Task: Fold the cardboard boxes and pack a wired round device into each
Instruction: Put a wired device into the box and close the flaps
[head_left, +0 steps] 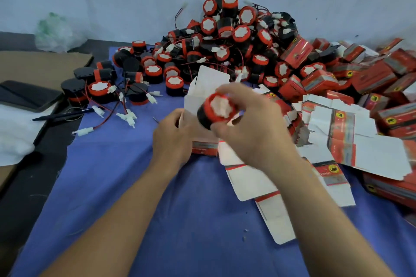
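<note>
Both hands were busy: my right hand [254,128] pinched the round device [219,109] by its hard rim, just over the open box [199,96] gripped by my left hand [173,139]; I judged the device light, rigid and easy to hold, the thin card easily crushed.

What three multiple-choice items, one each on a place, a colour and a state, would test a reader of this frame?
1. Where does the phone lie?
A. At the far left, near the pen
B. On top of the heap of devices
C. Among the red boxes on the right

2. What colour is the cloth under the hands?
A. Green
B. Blue
C. Yellow

3. How is the box that the left hand holds?
A. Taped shut
B. Flat
C. Folded up, top flap open

Answers: 1 A, the phone rests on the dark surface left of the cloth; 2 B, the cloth is plainly blue; 3 C, its white flap stands up while the right hand holds a round device at its mouth.
</note>
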The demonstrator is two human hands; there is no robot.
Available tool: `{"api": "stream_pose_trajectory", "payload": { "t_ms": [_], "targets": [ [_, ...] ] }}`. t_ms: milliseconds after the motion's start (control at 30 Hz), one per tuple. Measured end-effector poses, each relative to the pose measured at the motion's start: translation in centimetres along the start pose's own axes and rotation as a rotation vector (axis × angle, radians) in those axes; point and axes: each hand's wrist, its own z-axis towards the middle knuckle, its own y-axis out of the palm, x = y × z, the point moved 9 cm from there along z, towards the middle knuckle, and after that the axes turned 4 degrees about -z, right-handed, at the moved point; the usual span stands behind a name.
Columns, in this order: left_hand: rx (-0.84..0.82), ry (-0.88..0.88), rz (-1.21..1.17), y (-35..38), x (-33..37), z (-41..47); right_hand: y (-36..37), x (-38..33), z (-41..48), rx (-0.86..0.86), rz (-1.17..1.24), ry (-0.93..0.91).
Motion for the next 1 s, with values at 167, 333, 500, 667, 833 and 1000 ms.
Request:
{"api": "stream_pose_trajectory", "payload": {
  "t_ms": [167,333,500,667,833,1000],
  "targets": [
    [-0.124,-0.058,-0.37,1.3,0.2,-0.9,4.9,-0.7,-2.2,0.04,-0.436,-0.15],
    [-0.212,-0.106,-0.438,2.3,0.1,-0.8,5.8,-0.1,-2.6,0.216,-0.554,-0.089],
    [-0.267,-0.041,-0.362,2.7,0.4,-1.0,7.6,0.6,-2.5,0.096,-0.635,-0.049],
    [-0.263,0.031,-0.267,2.4,0.6,-1.2,7.4,0.9,-2.5,-0.049,-0.628,-0.089],
    [-0.272,-0.032,-0.235,2.6,0.0,-1.2,1.2,2.4,-3.3,0.323,-0.178,-0.07],
    [-0.265,-0.022,-0.118,2.7,0.4,-1.3,0.5,9.0,-2.2,0.104,-0.388,0.326]
  ]
}}
